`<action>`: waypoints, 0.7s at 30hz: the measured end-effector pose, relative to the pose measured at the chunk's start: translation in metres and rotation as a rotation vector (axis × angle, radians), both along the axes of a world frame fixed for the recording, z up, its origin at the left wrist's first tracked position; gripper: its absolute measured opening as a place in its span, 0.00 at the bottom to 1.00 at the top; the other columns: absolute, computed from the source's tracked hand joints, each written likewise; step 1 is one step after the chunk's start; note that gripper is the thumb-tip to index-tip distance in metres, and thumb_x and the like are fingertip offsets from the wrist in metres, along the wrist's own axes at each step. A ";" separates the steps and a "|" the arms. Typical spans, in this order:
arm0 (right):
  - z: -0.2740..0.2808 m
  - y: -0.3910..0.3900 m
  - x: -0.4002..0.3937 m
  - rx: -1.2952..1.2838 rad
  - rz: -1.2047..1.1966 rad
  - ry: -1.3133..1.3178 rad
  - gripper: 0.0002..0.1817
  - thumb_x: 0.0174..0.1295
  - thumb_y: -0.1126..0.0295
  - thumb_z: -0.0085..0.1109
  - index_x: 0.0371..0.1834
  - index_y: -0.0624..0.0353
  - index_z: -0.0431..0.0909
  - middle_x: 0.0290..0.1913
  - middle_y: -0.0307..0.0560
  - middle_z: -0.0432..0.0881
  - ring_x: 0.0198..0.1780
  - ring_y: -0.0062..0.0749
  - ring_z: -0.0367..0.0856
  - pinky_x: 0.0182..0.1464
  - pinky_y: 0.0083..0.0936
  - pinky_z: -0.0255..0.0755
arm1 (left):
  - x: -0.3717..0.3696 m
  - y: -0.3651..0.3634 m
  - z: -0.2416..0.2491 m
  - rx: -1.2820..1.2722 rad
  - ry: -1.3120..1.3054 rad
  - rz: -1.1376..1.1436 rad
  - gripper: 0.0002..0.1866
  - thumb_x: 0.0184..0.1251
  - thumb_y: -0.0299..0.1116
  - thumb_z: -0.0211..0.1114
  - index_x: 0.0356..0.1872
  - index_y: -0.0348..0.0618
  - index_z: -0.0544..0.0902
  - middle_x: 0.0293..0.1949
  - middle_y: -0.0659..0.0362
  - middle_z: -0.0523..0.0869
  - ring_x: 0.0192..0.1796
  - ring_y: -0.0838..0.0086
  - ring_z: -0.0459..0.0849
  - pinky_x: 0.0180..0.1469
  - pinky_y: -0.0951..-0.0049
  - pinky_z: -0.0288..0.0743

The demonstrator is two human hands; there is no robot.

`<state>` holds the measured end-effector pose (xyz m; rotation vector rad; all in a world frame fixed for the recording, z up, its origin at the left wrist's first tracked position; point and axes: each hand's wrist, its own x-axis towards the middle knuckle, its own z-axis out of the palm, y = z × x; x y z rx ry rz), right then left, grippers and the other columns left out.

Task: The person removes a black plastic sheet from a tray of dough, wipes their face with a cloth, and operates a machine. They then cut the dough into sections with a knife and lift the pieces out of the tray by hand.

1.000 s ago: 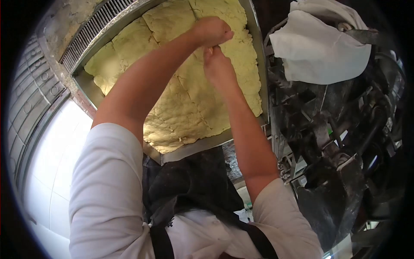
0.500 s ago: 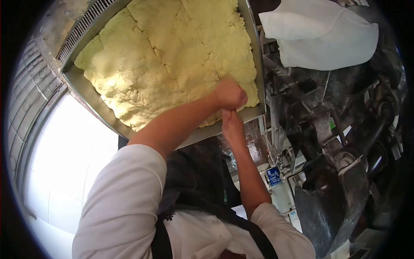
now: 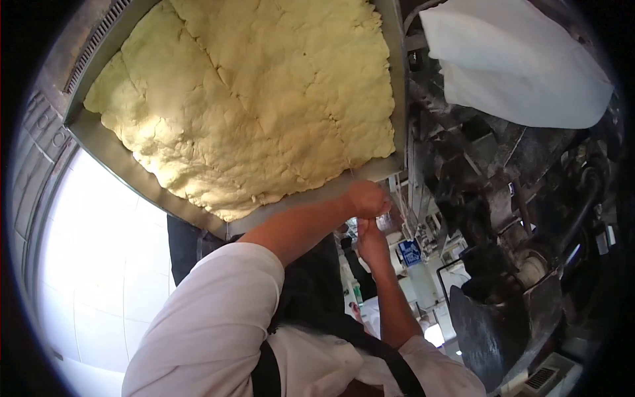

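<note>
A thick sheet of yellow dough (image 3: 264, 99) with cracks and a ragged edge lies in a large metal tray (image 3: 126, 173). Just off the tray's near edge, toward its right corner, is my left hand (image 3: 369, 199), closed like a fist. Right below it my right hand (image 3: 373, 243) is closed too, its fingertips up against the left hand. A thin line shows at the tray edge above the left hand; whether it is a held tool is unclear. What the fingers grip is hidden.
Dark metal machinery (image 3: 489, 264) stands on the right, with a white cloth (image 3: 516, 66) over its upper part. White tiles (image 3: 99, 264) lie to the left of the tray. A blue and white label (image 3: 410, 252) shows beyond my right forearm.
Both hands have moved down, from over the dough's near right part to just outside the tray edge, still together. The view has shifted slightly.
</note>
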<state>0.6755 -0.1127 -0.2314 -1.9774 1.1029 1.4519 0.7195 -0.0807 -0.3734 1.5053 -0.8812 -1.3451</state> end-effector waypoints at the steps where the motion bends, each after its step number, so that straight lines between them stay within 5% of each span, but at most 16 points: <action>1: 0.004 -0.001 0.000 -0.007 -0.018 0.047 0.21 0.76 0.58 0.39 0.63 0.61 0.61 0.39 0.77 0.80 0.43 0.77 0.77 0.45 0.64 0.68 | -0.001 0.002 0.004 -0.013 0.059 0.015 0.15 0.62 0.48 0.59 0.29 0.52 0.87 0.32 0.51 0.87 0.36 0.51 0.86 0.39 0.50 0.79; 8: 0.055 -0.006 0.054 0.103 0.102 0.197 0.26 0.73 0.61 0.43 0.65 0.69 0.55 0.37 0.78 0.80 0.44 0.71 0.80 0.48 0.59 0.72 | 0.001 -0.002 0.026 -0.162 0.392 0.112 0.17 0.63 0.48 0.57 0.28 0.49 0.87 0.31 0.50 0.87 0.37 0.52 0.86 0.41 0.51 0.78; 11: 0.083 -0.005 0.096 0.180 0.122 0.127 0.25 0.70 0.62 0.48 0.61 0.71 0.62 0.43 0.76 0.80 0.46 0.70 0.79 0.49 0.55 0.72 | 0.025 0.002 0.045 -0.188 0.436 0.155 0.18 0.64 0.48 0.57 0.25 0.47 0.85 0.29 0.50 0.86 0.36 0.52 0.85 0.40 0.51 0.78; 16: 0.095 0.004 0.188 0.137 -0.002 -0.210 0.27 0.71 0.59 0.52 0.66 0.66 0.66 0.45 0.66 0.82 0.48 0.63 0.81 0.48 0.47 0.73 | 0.215 0.044 0.096 -0.065 0.028 0.289 0.22 0.69 0.50 0.57 0.23 0.44 0.82 0.24 0.48 0.83 0.30 0.49 0.82 0.36 0.52 0.76; 17: 0.071 0.009 0.197 0.170 -0.145 -0.383 0.23 0.72 0.61 0.51 0.64 0.65 0.69 0.37 0.53 0.78 0.38 0.43 0.76 0.39 0.34 0.70 | 0.252 0.048 0.092 -0.045 -0.072 0.311 0.22 0.69 0.51 0.56 0.22 0.46 0.83 0.24 0.51 0.84 0.31 0.50 0.83 0.36 0.51 0.77; 19: 0.011 0.023 0.224 0.239 -0.344 -0.663 0.19 0.74 0.63 0.51 0.62 0.63 0.72 0.27 0.35 0.71 0.26 0.17 0.67 0.27 0.18 0.62 | 0.317 0.062 0.074 -0.095 -0.200 0.412 0.21 0.69 0.51 0.55 0.24 0.47 0.84 0.23 0.52 0.84 0.30 0.50 0.83 0.35 0.51 0.77; 21: -0.032 0.029 0.261 0.279 -0.383 -0.800 0.19 0.74 0.62 0.52 0.61 0.62 0.73 0.25 0.31 0.67 0.24 0.12 0.62 0.25 0.16 0.58 | 0.358 0.068 0.050 -0.065 -0.417 0.354 0.22 0.69 0.52 0.56 0.25 0.47 0.84 0.23 0.52 0.84 0.30 0.51 0.83 0.35 0.52 0.76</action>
